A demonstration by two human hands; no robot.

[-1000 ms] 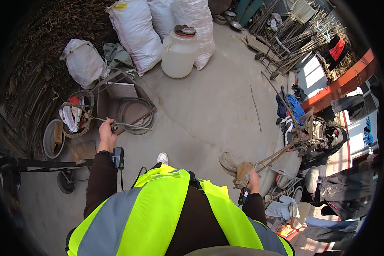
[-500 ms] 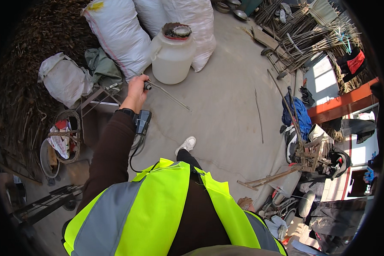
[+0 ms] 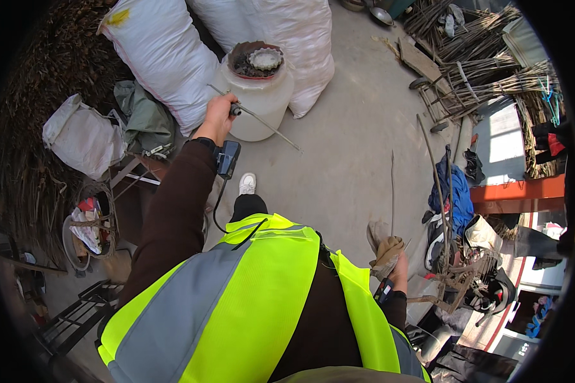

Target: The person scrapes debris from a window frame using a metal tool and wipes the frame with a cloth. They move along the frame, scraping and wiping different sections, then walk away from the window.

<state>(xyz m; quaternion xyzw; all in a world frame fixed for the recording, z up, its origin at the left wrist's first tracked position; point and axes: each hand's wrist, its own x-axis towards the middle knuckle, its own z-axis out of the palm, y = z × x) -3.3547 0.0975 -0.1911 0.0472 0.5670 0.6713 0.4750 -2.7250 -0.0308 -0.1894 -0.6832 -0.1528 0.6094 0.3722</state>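
Observation:
My left hand is closed around a thin metal rod that slants across the front of a large whitish plastic jug. A small black knob shows beside its fingers. Dark crumbly matter and a pale ridged cap top the jug. At the lower right, my right hand grips a tan and brown bundle of cloth, perhaps a pair of gloves. Part of this hand is hidden behind the bundle. A dark box with a cable hangs by my left wrist.
Full white sacks stand behind the jug. Left of them are a green cloth, a white bag and a basket. Stick bundles, a blue garment and a wooden frame line the right side.
My right hand has come into view at the lower right with the cloth bundle. The jug and sacks appear nearer, and my left hand with the rod now overlaps the jug.

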